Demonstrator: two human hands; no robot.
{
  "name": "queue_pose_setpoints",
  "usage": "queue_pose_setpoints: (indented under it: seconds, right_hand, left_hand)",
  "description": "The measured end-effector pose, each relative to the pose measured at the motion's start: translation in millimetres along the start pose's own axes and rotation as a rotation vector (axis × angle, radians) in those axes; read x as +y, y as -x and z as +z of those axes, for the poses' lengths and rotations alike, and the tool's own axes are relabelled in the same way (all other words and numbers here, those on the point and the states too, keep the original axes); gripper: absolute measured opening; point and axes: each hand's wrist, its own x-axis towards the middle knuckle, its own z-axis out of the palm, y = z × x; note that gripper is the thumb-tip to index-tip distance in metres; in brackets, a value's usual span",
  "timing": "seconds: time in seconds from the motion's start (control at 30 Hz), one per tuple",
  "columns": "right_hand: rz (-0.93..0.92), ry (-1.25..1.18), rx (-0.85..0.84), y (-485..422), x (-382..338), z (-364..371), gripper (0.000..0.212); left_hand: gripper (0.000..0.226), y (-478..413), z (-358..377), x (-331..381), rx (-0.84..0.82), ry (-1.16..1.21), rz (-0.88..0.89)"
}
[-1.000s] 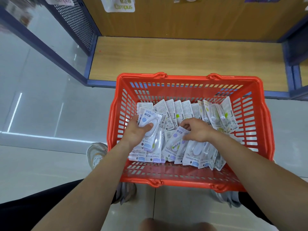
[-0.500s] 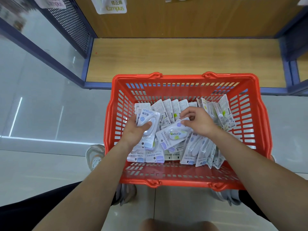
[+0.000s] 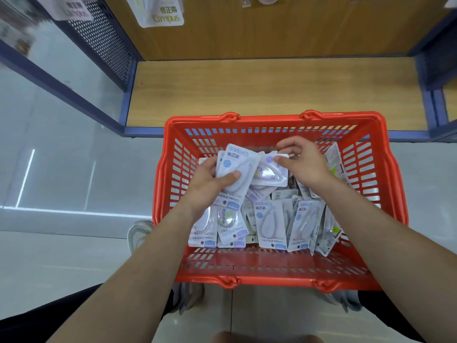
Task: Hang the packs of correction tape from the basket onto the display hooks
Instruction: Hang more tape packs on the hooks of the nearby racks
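- Left hand (image 3: 210,181) grips a correction-tape pack (image 3: 238,160), thumb across its blister, above the red basket (image 3: 269,118).
- Right hand (image 3: 304,164) pinches a second pack (image 3: 270,173) by its edge (fingers curled).
- Stack both w/ hang holes aligned before lifting.

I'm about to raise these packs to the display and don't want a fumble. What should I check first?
1. Left hand grips the left pack, thumb on its blister: ok.
2. Right hand pinches the right pack by its edge: ok.
3. The two packs apart from each other: cannot tell; they overlap in view.
4. Hang holes facing up: cannot tell.
5. Free hook in sight: not ok; only a hung pack shows at the top edge.
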Motion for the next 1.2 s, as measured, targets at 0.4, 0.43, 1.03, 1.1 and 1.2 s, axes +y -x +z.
queue_pose_setpoints:
  seconds: [0.4,0.43,1.03,1.1,1.2]
  right_hand:
    - [0.204,-0.335,-0.109,18.4,23.4,2.2,0.045]
    - [0.217,-0.32,-0.137,19.3,23.9,3.3,0.051]
    - [0.157,-0.244,-0.02,12.1,18.0,-1.6,0.041]
    - [0.236,-0.395,0.078,14.7,19.0,-1.7,0.034]
    - [0.248,-0.45,0.04,20.7,22.8,2.1,0.02]
  left_hand:
    - [0.05,-45.0,6.1,-2.5,-0.19,-0.274,-0.081]
    - [0.053,-44.6,5.3,-4.1,-0.203,-0.257,-0.085]
    - [0.047,-35.9,15.8,-5.3,-0.192,-0.494,0.046]
    - [0.044,-28.8,17.0,-7.4,-0.187,-0.355,-0.022]
    - [0.053,-24.2,18.2,-13.9,-0.143,-0.335,-0.024]
